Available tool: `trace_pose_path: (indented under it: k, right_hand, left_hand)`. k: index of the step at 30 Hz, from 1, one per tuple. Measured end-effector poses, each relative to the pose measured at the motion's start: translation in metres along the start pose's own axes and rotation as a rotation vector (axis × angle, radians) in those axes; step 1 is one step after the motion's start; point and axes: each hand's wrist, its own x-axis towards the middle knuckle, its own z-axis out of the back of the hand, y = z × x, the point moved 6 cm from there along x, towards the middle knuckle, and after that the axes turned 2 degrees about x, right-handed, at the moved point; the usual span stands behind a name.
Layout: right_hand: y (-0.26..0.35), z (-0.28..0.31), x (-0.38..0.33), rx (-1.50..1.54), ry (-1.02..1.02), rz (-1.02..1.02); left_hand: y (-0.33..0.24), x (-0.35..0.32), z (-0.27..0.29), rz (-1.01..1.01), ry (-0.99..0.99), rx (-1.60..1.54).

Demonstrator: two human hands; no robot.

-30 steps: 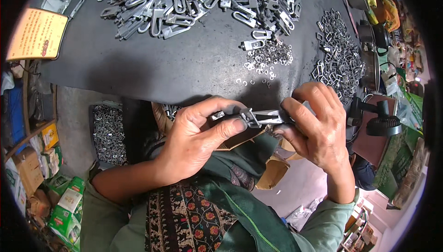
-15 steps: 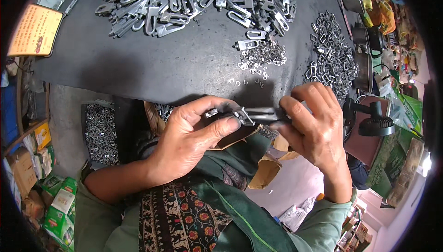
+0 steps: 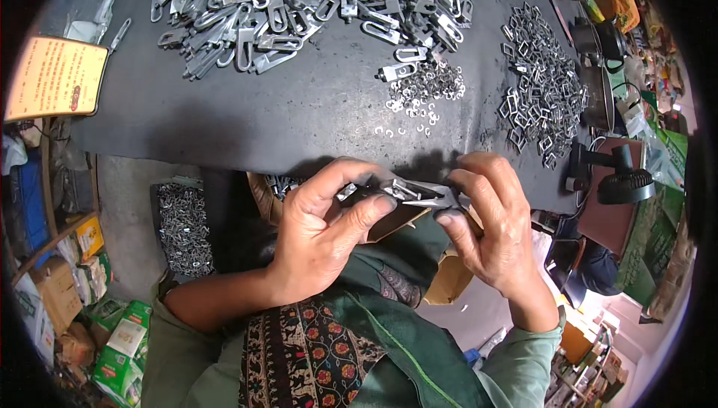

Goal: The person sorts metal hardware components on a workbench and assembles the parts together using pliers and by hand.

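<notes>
- Left hand (image 3: pixel 318 240) and right hand (image 3: pixel 490 221) met just off the near edge of the dark work table (image 3: pixel 299 116), above the person's lap.
- Between them: a small metal clasp piece (image 3: pixel 415 192), pinched from both ends. Its long axis ran roughly left to right, from the left fingertips across to the right fingertips, slightly downhill toward the right.
- Left fingers: curled, thumb (image 3: pixel 374 210) pressed up beneath the piece, index closing over its top. Grasping, not slack.
- Right fingers: bunched round the piece's right end, thumb below. Clenched on it; the exact contact under the fingertips could not be made out.
- Both hands equally near the piece; neither free.
- Beyond the fingers, well apart: a large heap of long metal buckle blanks (image 3: pixel 314 4) at the far side of the table.
- Ahead of the fingertips, nearer: a scatter of small open rings (image 3: pixel 422 94).
- Ahead and to the right of the right hand: a pile of small rectangular loops (image 3: pixel 542 79).
- Right of the right hand, near: a small black desk fan (image 3: pixel 624 180).
- Left of the left hand, lower down: a tray of finished metal parts (image 3: pixel 183 228); cartons and boxes on the floor beyond.
- Far left of the fingers, on the table's corner: a yellow printed card (image 3: pixel 52 79).
</notes>
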Motion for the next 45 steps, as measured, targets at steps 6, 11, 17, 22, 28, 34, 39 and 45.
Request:
trace_pose_path:
  k: [6,11,17,22,28,34,39,45]
  right_hand:
    - [0.009,0.002,-0.003,-0.067,-0.045,0.019]
    - [0.012,0.005,-0.005,-0.123,-0.022,0.036]
    - [0.012,0.004,-0.006,-0.144,0.001,-0.022]
    - [0.012,0.006,-0.005,-0.159,0.009,-0.007]
    - [0.012,0.005,-0.006,-0.149,-0.01,0.023]
    - [0.012,0.002,-0.011,-0.142,0.021,-0.02]
    - [0.0,0.02,-0.015,-0.215,0.045,-0.02]
    - [-0.007,0.02,-0.011,-0.233,0.07,0.105]
  left_hand:
    - [0.002,-0.001,-0.004,0.01,-0.005,-0.012]
    - [0.002,-0.002,-0.007,-0.021,-0.013,-0.041]
    - [0.005,-0.001,-0.006,0.004,-0.033,0.018]
    - [0.01,-0.001,-0.005,0.025,-0.01,0.034]
    - [0.011,-0.001,-0.007,0.068,-0.011,0.016]
    - [0.012,-0.001,-0.007,0.051,0.005,0.038]
    - [0.013,-0.001,-0.006,0.036,0.048,0.013]
    - [0.017,-0.003,-0.012,0.163,0.143,-0.005]
